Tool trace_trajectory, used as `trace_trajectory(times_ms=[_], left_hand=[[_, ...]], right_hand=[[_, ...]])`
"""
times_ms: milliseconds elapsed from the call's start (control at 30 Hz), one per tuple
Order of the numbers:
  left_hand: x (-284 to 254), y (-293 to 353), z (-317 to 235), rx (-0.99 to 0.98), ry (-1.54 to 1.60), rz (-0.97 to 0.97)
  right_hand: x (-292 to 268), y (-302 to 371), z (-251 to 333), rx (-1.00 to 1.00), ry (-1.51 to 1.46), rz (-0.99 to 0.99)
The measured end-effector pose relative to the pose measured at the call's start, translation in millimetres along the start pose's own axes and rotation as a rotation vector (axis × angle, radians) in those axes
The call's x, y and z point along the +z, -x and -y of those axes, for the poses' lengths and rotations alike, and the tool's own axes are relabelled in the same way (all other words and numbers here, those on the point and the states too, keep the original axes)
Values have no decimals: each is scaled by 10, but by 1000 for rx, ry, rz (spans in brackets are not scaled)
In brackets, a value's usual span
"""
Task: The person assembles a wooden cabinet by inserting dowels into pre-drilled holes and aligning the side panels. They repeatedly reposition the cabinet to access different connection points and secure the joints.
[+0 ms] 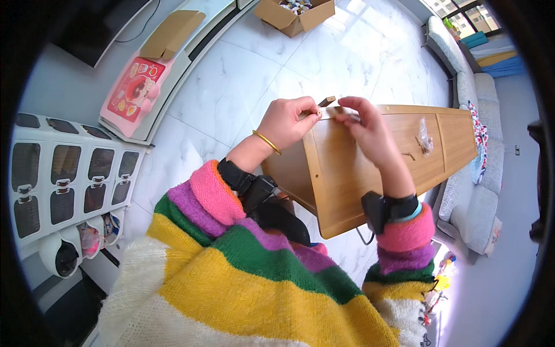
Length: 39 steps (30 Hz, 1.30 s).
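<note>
My left hand (289, 122) is closed in a pinch at the near-left upper corner of a brown wooden furniture piece (370, 173). What its fingertips hold is too small to make out. Just right of it, my right hand (370, 130) reaches over the same edge with its fingers apart. A narrow whitish strip (328, 112) shows between the two hands; whether it is touched I cannot tell. Beyond the fingertips a short brown wooden piece (328, 101) sticks up. On the wooden surface lie a small clear plastic bag (425, 137) and a thin bent metal key (409, 155).
At the far side an open cardboard box (295, 20) stands on the marble-tiled floor. To the left are a white storage unit (46, 168) and a low cabinet carrying a pink toy box (136, 92). A grey sofa (485, 150) lines the right side.
</note>
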<state>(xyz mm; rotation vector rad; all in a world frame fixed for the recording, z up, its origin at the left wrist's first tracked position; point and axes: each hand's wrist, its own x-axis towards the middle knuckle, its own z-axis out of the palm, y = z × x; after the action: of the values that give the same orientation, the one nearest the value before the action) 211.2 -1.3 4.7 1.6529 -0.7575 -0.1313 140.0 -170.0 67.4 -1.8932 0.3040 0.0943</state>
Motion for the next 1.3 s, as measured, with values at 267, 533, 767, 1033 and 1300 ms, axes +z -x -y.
trace_trajectory(times_ms=[267,533,767,1033,1300], left_hand=[[21,-7,-14,26,-51,-10],[5,-5,18,7,-97,3],[15,7,11,-90,16,44],[61,23,66,-9,1,-35],[48,2,58,6,-78,-21]], right_hand=[[-1,394,-62,-368,603,-223],[-29,364,-6,-374,1066,-54],[26,189,108,-273,1425,30],[52,36,359,-271,621,82],[97,-74,329,-248,549,8]])
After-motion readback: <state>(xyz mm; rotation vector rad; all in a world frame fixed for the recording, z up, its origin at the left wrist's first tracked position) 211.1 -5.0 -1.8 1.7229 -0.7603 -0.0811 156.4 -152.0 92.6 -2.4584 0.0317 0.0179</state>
